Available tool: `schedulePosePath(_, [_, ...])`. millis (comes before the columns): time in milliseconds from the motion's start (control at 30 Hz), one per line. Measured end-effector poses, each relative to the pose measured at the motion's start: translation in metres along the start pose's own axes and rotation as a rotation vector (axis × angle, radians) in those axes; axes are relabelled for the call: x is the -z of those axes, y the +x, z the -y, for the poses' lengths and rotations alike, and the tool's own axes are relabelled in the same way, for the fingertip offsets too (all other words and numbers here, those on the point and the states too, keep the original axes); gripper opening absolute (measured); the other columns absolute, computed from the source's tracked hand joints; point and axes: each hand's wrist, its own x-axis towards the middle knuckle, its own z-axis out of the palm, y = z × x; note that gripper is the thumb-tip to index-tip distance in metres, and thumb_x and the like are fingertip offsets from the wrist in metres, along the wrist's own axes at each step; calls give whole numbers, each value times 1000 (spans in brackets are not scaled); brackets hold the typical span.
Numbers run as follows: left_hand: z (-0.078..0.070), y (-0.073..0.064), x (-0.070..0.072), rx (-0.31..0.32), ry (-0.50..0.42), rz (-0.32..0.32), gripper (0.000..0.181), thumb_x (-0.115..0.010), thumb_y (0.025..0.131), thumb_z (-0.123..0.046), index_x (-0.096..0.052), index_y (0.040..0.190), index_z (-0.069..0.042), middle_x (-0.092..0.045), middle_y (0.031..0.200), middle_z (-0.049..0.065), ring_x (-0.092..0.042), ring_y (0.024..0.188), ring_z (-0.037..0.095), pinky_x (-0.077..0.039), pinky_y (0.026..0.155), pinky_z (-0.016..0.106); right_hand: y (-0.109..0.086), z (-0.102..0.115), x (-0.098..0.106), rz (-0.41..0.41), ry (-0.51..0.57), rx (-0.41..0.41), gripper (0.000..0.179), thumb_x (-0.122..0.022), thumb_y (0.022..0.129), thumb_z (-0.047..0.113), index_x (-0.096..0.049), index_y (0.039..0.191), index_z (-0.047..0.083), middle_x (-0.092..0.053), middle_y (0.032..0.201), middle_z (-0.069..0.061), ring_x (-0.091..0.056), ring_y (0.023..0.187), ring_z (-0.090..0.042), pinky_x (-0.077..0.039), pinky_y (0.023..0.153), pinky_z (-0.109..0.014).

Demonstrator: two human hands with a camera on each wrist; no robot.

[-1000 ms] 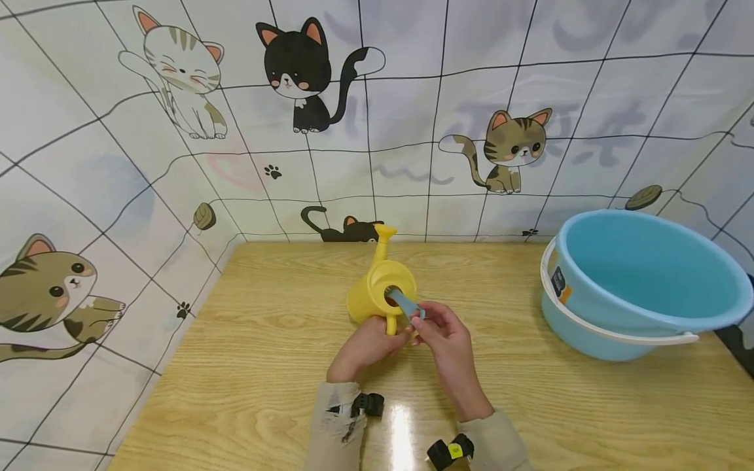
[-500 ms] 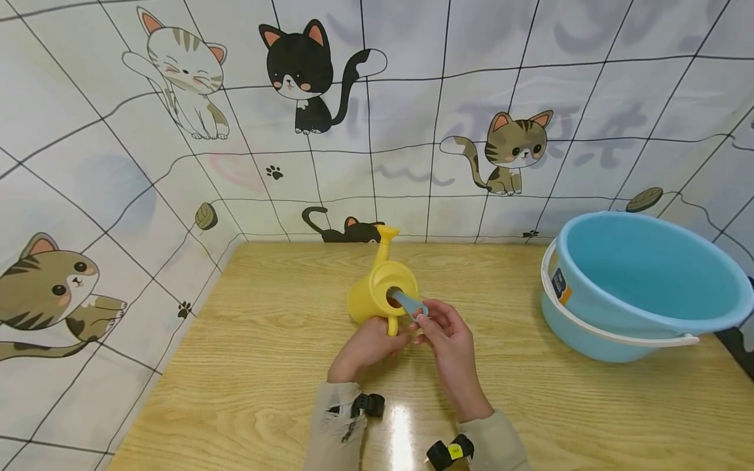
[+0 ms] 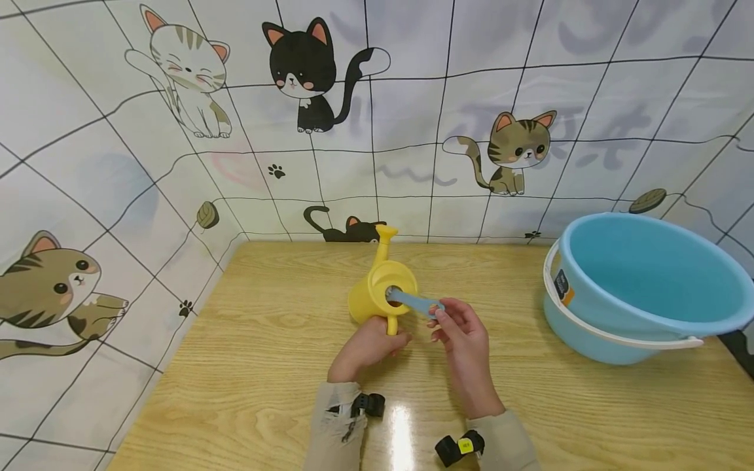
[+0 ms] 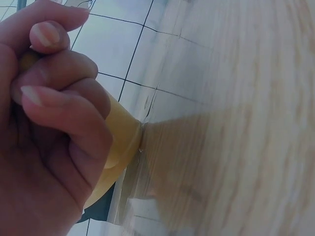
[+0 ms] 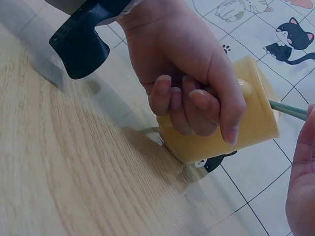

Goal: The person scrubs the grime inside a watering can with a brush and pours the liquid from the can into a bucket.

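Note:
A yellow watering can stands on the wooden table, its spout toward the wall and its round top opening facing the person. My left hand grips its handle from below, fingers curled round it, as the right wrist view also shows. Between thumb and fingers my right hand pinches the looped end of a slim light-blue handle. The handle's far end, pale and bristle-like, sits in the can's opening, partly hidden by the rim. In the left wrist view the curled left hand covers most of the can.
A large light-blue bucket with a white carrying handle stands at the right of the wooden table. A cat-printed wall covering rises behind and on both sides. Both wrists wear black cameras.
My right hand has moved to the right, drawing the blue handle outward so more of it shows and it lies flatter. The left hand and the watering can have stayed in place.

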Motion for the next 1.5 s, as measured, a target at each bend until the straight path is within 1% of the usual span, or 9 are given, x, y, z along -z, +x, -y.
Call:
schedulePosePath(133, [0, 0, 0, 3, 3, 1, 34, -57, 81, -28, -52, 53, -10, -47, 47, -3, -39, 40, 10, -33, 42, 24, 5, -15, 17, -39, -33, -15, 35, -57, 87, 12, -47, 118, -2, -58, 103, -16, -57, 79, -18, -47, 58, -24])
schedulePosePath(300, [0, 0, 0, 5, 22, 0, 34, -56, 81, -29, -53, 53, -10, -48, 47, -3, -39, 40, 10, -32, 42, 24, 11, -38, 37, -35, 15, -5, 38, -57, 87, 11, -46, 120, -2, -56, 107, -21, -58, 81, -23, -47, 56, -26])
schedulePosePath(500, [1, -1, 0, 18, -16, 1, 35, -57, 81, -29, -53, 53, -9, -47, 47, -3, -37, 39, 10, -29, 41, 24, 8, -32, 29, -3, -9, -25, 46, -59, 86, 17, -44, 126, 1, -58, 106, -17, -59, 83, -20, -48, 59, -24])
schedulePosePath(800, [1, -1, -1, 12, -30, 3, 32, -57, 80, -28, -52, 53, -10, -46, 47, -4, -38, 40, 10, -30, 41, 25, -4, 12, -11, -7, -60, -101, 39, -56, 87, 9, -48, 123, -4, -64, 95, -9, -61, 82, -22, -49, 62, -22])
schedulePosePath(867, [1, -1, 0, 14, -20, 2, 32, -56, 80, -27, -52, 53, -11, -46, 47, -4, -38, 40, 10, -30, 41, 24, -4, 8, -10, 11, -99, -85, 40, -57, 86, 10, -48, 124, -2, -63, 97, -12, -60, 85, -28, -50, 65, -25])
schedulePosePath(1000, [0, -1, 0, 7, 3, -2, 32, -56, 80, -27, -52, 53, -12, -47, 46, -4, -38, 39, 10, -30, 41, 24, 1, -20, 8, 22, -172, -36, 43, -59, 86, 16, -48, 125, 2, -60, 104, -19, -58, 90, -33, -50, 73, -32])
schedulePosePath(1200, [-3, -3, -1, 1, -6, 2, 32, -57, 81, -25, -56, 57, -3, -47, 47, -3, -38, 40, 9, -32, 42, 23, 8, -48, 29, -46, -138, -33, 42, -62, 83, 16, -52, 121, 1, -57, 107, -23, -60, 88, -34, -48, 76, -38])
schedulePosePath(1433, [-4, -3, -3, -1, 32, -10, 31, -57, 81, -24, -54, 54, -8, -45, 46, -5, -39, 39, 9, -32, 41, 23, 7, -48, 30, -57, -174, 1, 40, -62, 83, 14, -52, 119, -2, -58, 104, -22, -61, 84, -33, -50, 72, -38])
schedulePosePath(1500, [-4, -2, -3, -4, 36, -9, 32, -57, 81, -25, -53, 53, -10, -45, 46, -5, -39, 39, 9, -32, 42, 23, 4, -30, 17, -63, -212, -24, 39, -61, 84, 14, -53, 119, -2, -58, 104, -21, -61, 84, -31, -50, 73, -37])
